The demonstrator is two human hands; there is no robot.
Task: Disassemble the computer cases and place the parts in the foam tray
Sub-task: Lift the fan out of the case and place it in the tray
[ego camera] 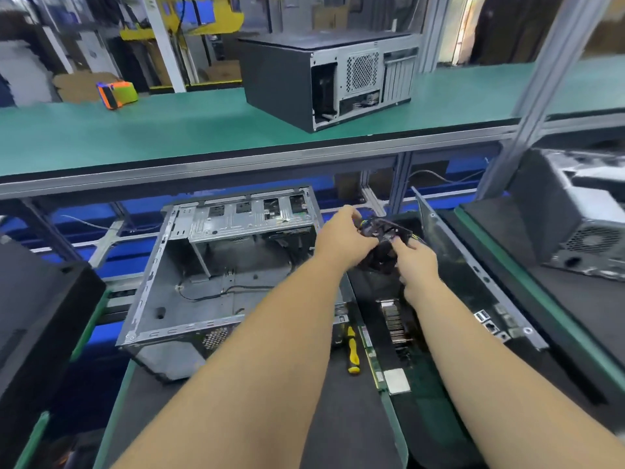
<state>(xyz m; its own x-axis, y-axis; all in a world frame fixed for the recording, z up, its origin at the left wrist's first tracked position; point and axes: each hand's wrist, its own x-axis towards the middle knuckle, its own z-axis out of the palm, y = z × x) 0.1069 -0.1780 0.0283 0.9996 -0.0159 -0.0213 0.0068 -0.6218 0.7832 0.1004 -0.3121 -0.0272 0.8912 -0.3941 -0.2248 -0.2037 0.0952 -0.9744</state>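
Two hands, left hand and right hand, pinch a small black wired component (probably a fan) over the black foam tray, apparently steadying it for placement; the stripped grey metal computer case lies open alongside.
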